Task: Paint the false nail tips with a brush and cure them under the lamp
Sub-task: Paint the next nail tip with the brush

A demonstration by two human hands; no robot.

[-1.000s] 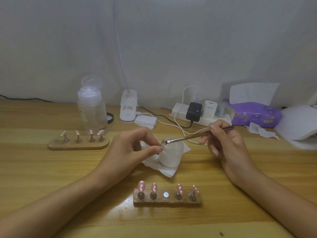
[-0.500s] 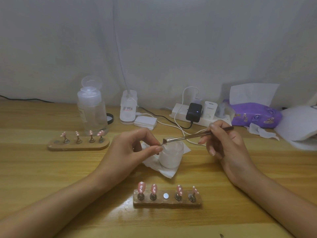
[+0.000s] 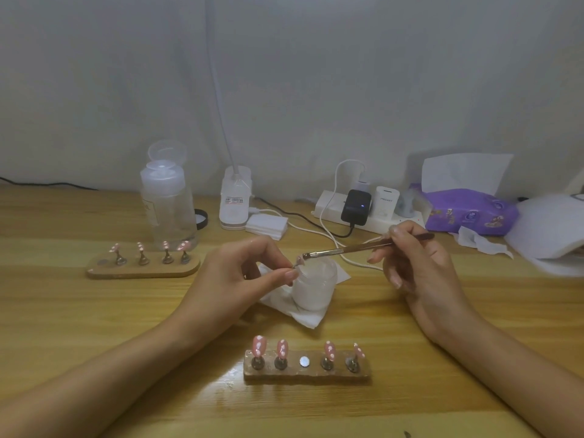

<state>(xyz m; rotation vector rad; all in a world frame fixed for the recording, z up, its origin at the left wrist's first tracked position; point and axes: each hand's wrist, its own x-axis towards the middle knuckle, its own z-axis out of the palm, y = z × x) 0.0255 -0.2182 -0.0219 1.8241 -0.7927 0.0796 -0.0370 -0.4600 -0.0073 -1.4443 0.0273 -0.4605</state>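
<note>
Two bare hands work over a long wooden table (image 3: pixel 79 314), largest thing in sight. Behind them stands a frosted white jar (image 3: pixel 314 287) on white tissue. Nearer sits a brown wooden holder (image 3: pixel 306 371) carrying four pink dotted nail tips. The right hand (image 3: pixel 417 270) is clamped on a thin brown brush (image 3: pixel 363 248); the left hand (image 3: pixel 243 276) pinches a small pink nail tip (image 3: pixel 299 260) at the bristles, just above the jar's left rim.
</note>
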